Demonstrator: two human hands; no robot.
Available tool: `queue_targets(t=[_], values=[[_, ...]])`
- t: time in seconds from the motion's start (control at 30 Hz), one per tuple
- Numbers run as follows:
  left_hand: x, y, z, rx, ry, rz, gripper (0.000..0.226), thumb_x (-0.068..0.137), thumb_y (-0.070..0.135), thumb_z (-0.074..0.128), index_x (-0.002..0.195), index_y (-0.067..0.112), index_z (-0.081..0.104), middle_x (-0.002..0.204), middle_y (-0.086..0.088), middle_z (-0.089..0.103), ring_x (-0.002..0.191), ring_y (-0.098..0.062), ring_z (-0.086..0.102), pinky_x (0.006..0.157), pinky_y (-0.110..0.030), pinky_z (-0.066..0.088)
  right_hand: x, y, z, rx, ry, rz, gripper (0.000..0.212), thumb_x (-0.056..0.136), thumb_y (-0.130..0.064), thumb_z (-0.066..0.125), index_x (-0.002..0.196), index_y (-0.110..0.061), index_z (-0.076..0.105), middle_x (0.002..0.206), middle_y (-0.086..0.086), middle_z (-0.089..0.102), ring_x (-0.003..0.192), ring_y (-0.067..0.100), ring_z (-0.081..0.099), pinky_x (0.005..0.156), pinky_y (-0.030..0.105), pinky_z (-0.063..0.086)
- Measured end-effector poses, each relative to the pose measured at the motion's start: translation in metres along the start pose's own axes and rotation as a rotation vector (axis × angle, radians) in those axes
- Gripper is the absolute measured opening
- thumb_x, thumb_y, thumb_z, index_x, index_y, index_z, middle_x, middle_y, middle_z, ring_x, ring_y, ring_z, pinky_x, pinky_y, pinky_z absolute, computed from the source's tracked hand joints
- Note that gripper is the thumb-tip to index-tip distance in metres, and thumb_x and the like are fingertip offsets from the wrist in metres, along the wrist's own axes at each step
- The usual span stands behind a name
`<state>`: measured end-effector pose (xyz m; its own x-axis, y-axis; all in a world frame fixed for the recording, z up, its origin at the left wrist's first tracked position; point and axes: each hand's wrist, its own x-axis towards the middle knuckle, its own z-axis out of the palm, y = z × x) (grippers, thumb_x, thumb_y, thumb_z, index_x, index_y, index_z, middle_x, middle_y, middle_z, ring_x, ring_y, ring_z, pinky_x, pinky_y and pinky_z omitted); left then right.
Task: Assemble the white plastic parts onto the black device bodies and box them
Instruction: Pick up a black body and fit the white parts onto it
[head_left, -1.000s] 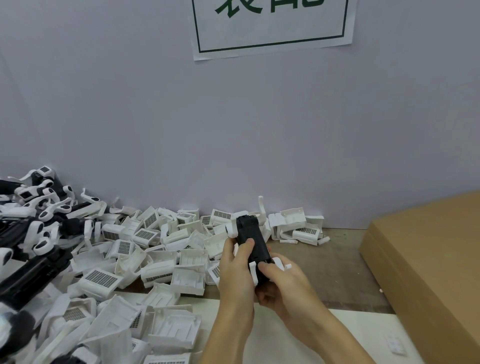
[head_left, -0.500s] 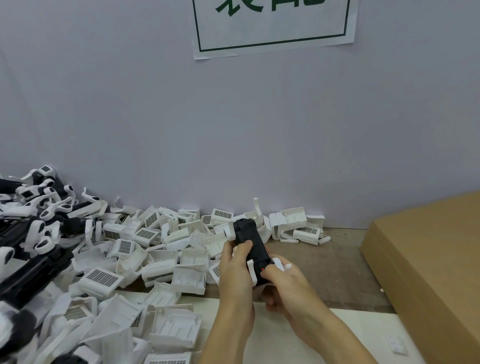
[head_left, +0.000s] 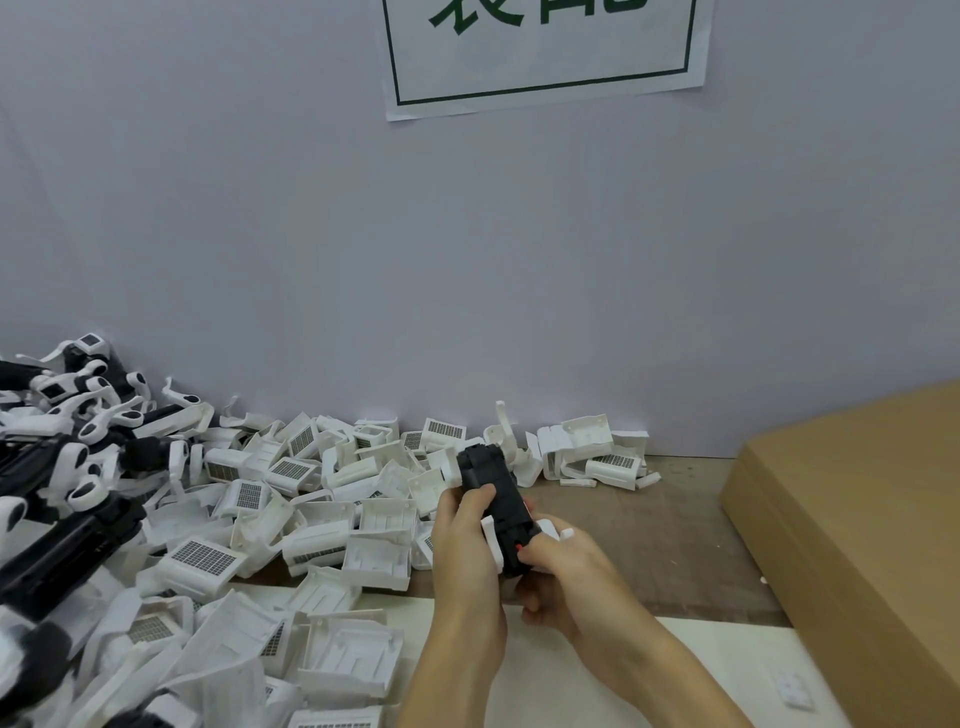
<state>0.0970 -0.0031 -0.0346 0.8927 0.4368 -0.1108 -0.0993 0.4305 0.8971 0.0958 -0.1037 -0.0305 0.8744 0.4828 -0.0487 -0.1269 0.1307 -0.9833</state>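
I see both hands holding 1 black device body (head_left: 493, 499) above the bench (head_left: 649, 525), its long axis tilted away from me. The left hand (head_left: 465, 551) has its grip clenched round the body's left side, thumb laid across the top face. The right hand (head_left: 566, 577) pinches the near end, where a small red mark shows. A white plastic part (head_left: 493, 540) sits on the body between the 2 grips, with a white tab projecting just right of them. Left of the grips lies a heap of loose white plastic parts (head_left: 311, 514); further left, assembled black-and-white units (head_left: 67, 457). Right of the grips lies a cardboard box (head_left: 857, 519). A paper sign (head_left: 540, 52) hangs on the wall above.
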Motion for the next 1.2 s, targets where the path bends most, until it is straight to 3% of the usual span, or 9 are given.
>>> queue_targets(t=[0.2, 0.37, 0.47, 0.6, 0.7, 0.8, 0.87, 0.97, 1.2], values=[[-0.003, -0.002, 0.003, 0.079, -0.007, 0.066, 0.013, 0.096, 0.025, 0.056, 0.105, 0.027, 0.065, 0.111, -0.016, 0.070, 0.103, -0.039, 0.065, 0.081, -0.050, 0.046, 0.006, 0.004, -0.002, -0.088, 0.100, 0.040, 0.023, 0.094, -0.012, 0.048, 0.079, -0.023, 0.062, 0.065, -0.003, 0.058, 0.046, 0.008, 0.047, 0.056, 0.026, 0.037], [-0.004, -0.001, 0.004, -0.090, 0.033, 0.022, 0.032, 0.101, 0.031, 0.046, 0.112, 0.004, 0.061, 0.103, -0.023, 0.062, 0.088, -0.032, 0.054, 0.071, -0.038, 0.041, 0.004, 0.002, -0.003, -0.012, 0.063, 0.059, 0.023, 0.080, -0.023, 0.057, 0.101, -0.020, 0.066, 0.079, 0.003, 0.071, 0.069, 0.021, 0.064, 0.063, 0.029, 0.048], [-0.003, 0.003, 0.001, -0.130, 0.115, 0.103, 0.009, 0.101, 0.020, 0.055, 0.103, 0.024, 0.063, 0.090, -0.011, 0.072, 0.079, -0.026, 0.067, 0.067, -0.037, 0.056, 0.006, 0.003, -0.013, 0.029, 0.227, -0.039, 0.037, 0.073, -0.028, 0.064, 0.110, -0.031, 0.068, 0.089, -0.011, 0.076, 0.091, 0.016, 0.070, 0.080, 0.032, 0.052], [-0.002, 0.001, 0.001, 0.008, 0.185, 0.153, 0.030, 0.086, 0.027, 0.077, 0.104, 0.030, 0.054, 0.100, -0.008, 0.070, 0.086, -0.024, 0.072, 0.074, -0.041, 0.058, 0.004, -0.001, -0.013, -0.150, 0.407, -0.289, 0.024, 0.096, -0.015, 0.058, 0.100, -0.031, 0.075, 0.096, -0.021, 0.074, 0.101, -0.004, 0.064, 0.079, 0.012, 0.046], [-0.006, 0.001, 0.004, 0.078, 0.172, 0.247, 0.035, 0.081, 0.033, 0.081, 0.103, 0.033, 0.054, 0.098, 0.000, 0.069, 0.082, -0.018, 0.072, 0.067, -0.033, 0.059, 0.001, 0.003, -0.009, -0.480, 0.483, -0.391, 0.020, 0.095, -0.036, 0.061, 0.114, -0.037, 0.066, 0.110, -0.027, 0.064, 0.120, -0.004, 0.053, 0.103, 0.021, 0.040], [-0.009, 0.000, 0.005, 0.176, 0.138, 0.347, 0.026, 0.084, 0.036, 0.077, 0.102, 0.035, 0.058, 0.095, 0.004, 0.070, 0.075, -0.005, 0.071, 0.061, -0.023, 0.056, 0.000, 0.000, -0.003, -0.346, 0.402, -0.332, 0.054, 0.088, -0.043, 0.070, 0.137, -0.038, 0.048, 0.118, -0.026, 0.058, 0.109, -0.010, 0.059, 0.085, 0.016, 0.050], [-0.012, 0.002, 0.009, 0.185, 0.097, 0.357, 0.004, 0.092, 0.038, 0.067, 0.096, 0.036, 0.066, 0.094, 0.004, 0.072, 0.077, -0.006, 0.071, 0.060, -0.021, 0.055, 0.002, 0.002, -0.003, -0.122, 0.303, -0.290, 0.047, 0.088, -0.030, 0.073, 0.130, -0.033, 0.052, 0.110, -0.007, 0.069, 0.090, -0.006, 0.070, 0.064, 0.015, 0.056], [-0.011, 0.002, 0.012, 0.150, 0.035, 0.333, 0.023, 0.100, 0.032, 0.058, 0.083, 0.034, 0.074, 0.089, 0.000, 0.075, 0.083, -0.018, 0.073, 0.068, -0.031, 0.059, 0.007, -0.001, -0.011, 0.038, 0.353, -0.257, 0.015, 0.095, -0.015, 0.065, 0.108, -0.015, 0.072, 0.095, 0.008, 0.076, 0.087, 0.020, 0.075, 0.061, 0.024, 0.057], [-0.017, 0.006, 0.014, 0.138, -0.136, -0.036, 0.048, 0.100, 0.048, 0.047, 0.086, 0.015, 0.079, 0.079, -0.009, 0.077, 0.074, -0.020, 0.075, 0.060, -0.026, 0.056, 0.004, -0.004, -0.025, 0.253, 0.112, -0.195, 0.030, 0.087, -0.030, 0.057, 0.084, -0.011, 0.080, 0.081, 0.021, 0.073, 0.073, 0.026, 0.069, 0.064, 0.032, 0.059]])
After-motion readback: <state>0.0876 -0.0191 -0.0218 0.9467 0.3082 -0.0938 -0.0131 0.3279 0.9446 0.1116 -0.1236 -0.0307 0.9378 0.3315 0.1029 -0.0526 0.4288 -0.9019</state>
